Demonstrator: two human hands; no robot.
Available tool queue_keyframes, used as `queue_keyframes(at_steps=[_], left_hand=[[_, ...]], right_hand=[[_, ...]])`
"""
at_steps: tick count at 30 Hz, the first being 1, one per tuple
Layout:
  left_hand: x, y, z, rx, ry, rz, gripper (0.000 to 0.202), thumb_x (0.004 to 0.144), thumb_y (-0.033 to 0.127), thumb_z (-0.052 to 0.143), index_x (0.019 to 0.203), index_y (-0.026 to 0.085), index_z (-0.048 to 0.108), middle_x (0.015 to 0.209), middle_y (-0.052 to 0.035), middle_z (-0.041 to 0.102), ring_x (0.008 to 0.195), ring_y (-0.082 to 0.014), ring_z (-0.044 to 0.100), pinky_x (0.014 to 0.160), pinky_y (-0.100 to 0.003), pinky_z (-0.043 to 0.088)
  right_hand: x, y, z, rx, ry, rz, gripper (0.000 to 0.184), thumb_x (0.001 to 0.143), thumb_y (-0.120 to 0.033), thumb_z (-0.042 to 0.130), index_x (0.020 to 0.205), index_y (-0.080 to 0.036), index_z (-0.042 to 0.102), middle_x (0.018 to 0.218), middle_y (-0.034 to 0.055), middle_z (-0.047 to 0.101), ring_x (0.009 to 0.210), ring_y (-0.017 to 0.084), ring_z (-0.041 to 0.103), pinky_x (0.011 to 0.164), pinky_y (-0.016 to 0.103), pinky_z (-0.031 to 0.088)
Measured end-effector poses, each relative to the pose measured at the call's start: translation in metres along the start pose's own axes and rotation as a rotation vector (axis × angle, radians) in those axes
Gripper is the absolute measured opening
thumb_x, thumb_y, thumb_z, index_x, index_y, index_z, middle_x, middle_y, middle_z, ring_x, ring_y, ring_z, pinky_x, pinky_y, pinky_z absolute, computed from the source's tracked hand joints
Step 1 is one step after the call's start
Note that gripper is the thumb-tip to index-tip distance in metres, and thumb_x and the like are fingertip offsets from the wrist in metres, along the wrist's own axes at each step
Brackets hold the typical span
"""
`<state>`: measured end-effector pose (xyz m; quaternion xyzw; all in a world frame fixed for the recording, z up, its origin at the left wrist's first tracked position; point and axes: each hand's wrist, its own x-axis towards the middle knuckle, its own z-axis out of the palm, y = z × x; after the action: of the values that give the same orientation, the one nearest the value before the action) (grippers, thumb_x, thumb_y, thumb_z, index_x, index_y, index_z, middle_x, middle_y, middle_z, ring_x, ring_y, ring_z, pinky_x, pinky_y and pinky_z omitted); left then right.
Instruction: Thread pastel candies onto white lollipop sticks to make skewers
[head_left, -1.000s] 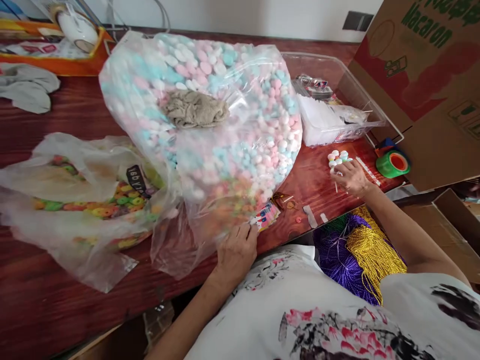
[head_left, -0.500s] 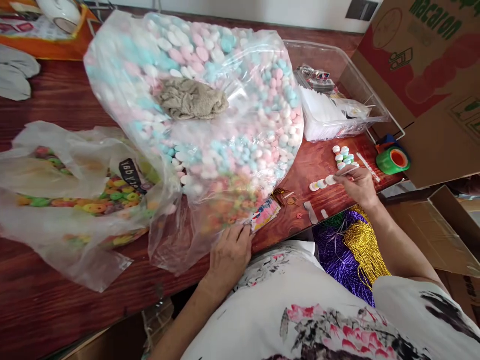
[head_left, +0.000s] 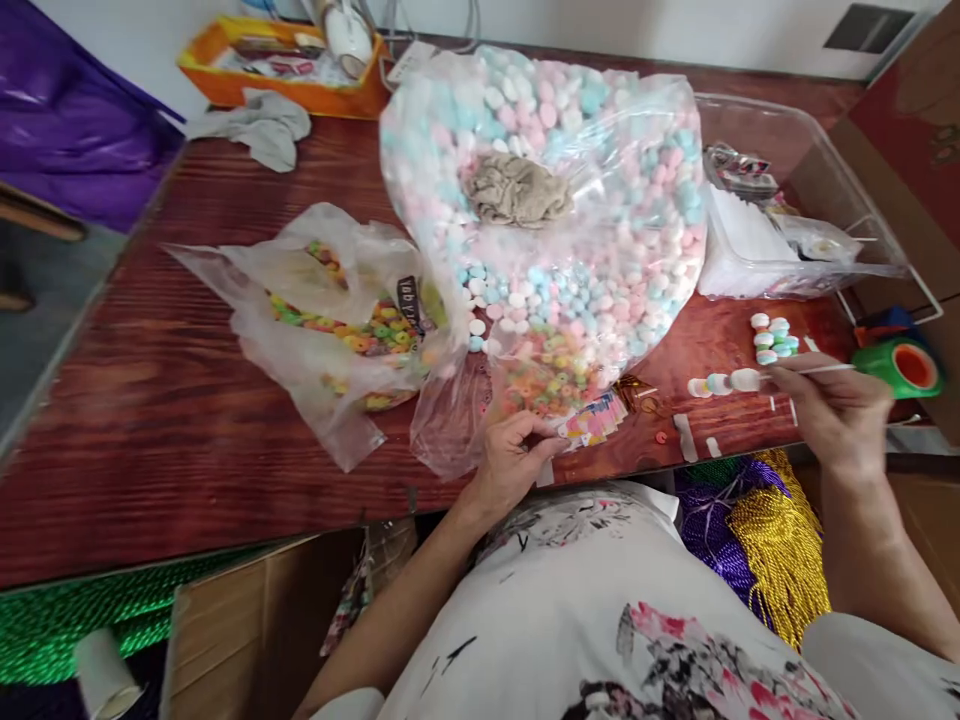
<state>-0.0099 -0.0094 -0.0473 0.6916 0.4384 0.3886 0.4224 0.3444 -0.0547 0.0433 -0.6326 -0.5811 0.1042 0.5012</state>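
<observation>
My right hand (head_left: 844, 410) grips a thin white stick (head_left: 829, 368) threaded with pale candies (head_left: 718, 384), held above the table's right side. Beyond it lies a small cluster of pastel candies (head_left: 776, 340). At the table's front edge, my left hand (head_left: 511, 460) pinches the near end of a fan of small printed cards (head_left: 596, 420) between thumb and forefinger. Right behind that hand rests a big clear bag of pink, blue and white candies (head_left: 630, 260), with colourful ring-shaped pieces (head_left: 547, 370) at its near end and a crumpled beige cloth (head_left: 517, 190) on top.
Left of the big bag lies an open plastic bag of colourful rings (head_left: 382, 335). A clear plastic bin (head_left: 810, 115) stands back right, with green tape (head_left: 892, 368) nearer. An orange box (head_left: 214, 85) and grey cloth (head_left: 274, 130) sit back left. Purple and gold bead strands (head_left: 776, 530) hang below the edge.
The view has swung left, showing more of the table's left side. My left hand has gone from lying by the cards to pinching them. My right hand still holds the stick of candies.
</observation>
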Motion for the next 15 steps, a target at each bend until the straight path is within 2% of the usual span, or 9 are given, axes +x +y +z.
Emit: queue_keyframes(at_steps=[1,3,5,7,10,15], left_hand=[[0.0,0.0,-0.001,-0.015,0.002,-0.019,0.014,0.078,0.023,0.077,0.07,0.016,0.068,0.067,0.0009,0.065,0.061,-0.0105,0.057,0.057,-0.022,0.044],[0.001,0.001,-0.003,-0.031,0.004,-0.036,0.014,0.077,0.024,0.078,0.071,0.016,0.069,0.067,0.0008,0.066,0.061,-0.0106,0.058,0.058,-0.022,0.046],[0.002,0.002,-0.004,-0.034,0.008,-0.01,0.016,0.078,0.026,0.079,0.071,0.016,0.069,0.067,0.0004,0.066,0.061,-0.0107,0.058,0.057,-0.023,0.047],[0.004,0.004,-0.004,-0.025,0.014,0.053,0.017,0.079,0.027,0.078,0.071,0.016,0.068,0.067,0.0001,0.066,0.061,-0.0106,0.057,0.057,-0.023,0.046],[0.003,0.005,-0.004,0.027,0.039,0.164,0.018,0.083,0.028,0.075,0.072,0.016,0.067,0.068,-0.0002,0.065,0.062,-0.0106,0.057,0.058,-0.023,0.046],[-0.002,0.0,-0.007,0.116,0.056,0.293,0.017,0.089,0.028,0.069,0.078,0.017,0.066,0.072,-0.0025,0.067,0.067,-0.0128,0.061,0.062,-0.026,0.05]], right_hand=[[-0.001,-0.013,0.003,0.086,0.081,0.023,0.01,0.082,-0.021,0.073,0.087,-0.029,0.078,0.08,0.0019,0.072,0.073,0.022,0.068,0.072,0.039,0.055],[-0.004,-0.041,0.014,0.282,0.192,-0.029,0.013,0.081,-0.02,0.074,0.083,-0.032,0.078,0.079,0.0007,0.072,0.073,0.024,0.069,0.08,0.046,0.058],[-0.005,-0.062,0.031,0.404,0.197,-0.067,0.014,0.08,-0.02,0.075,0.079,-0.033,0.077,0.074,-0.0008,0.071,0.067,0.024,0.069,0.085,0.051,0.059],[-0.005,-0.073,0.049,0.449,0.108,-0.077,0.01,0.08,-0.022,0.075,0.079,-0.032,0.077,0.071,-0.0009,0.071,0.062,0.022,0.068,0.083,0.05,0.06],[-0.006,-0.075,0.068,0.464,-0.042,-0.054,0.006,0.083,-0.025,0.075,0.081,-0.029,0.078,0.071,0.0005,0.074,0.065,0.02,0.069,0.077,0.044,0.061],[-0.012,-0.07,0.076,0.457,-0.211,-0.028,0.008,0.085,-0.023,0.073,0.086,-0.028,0.079,0.076,0.001,0.076,0.069,0.019,0.07,0.072,0.039,0.06]])
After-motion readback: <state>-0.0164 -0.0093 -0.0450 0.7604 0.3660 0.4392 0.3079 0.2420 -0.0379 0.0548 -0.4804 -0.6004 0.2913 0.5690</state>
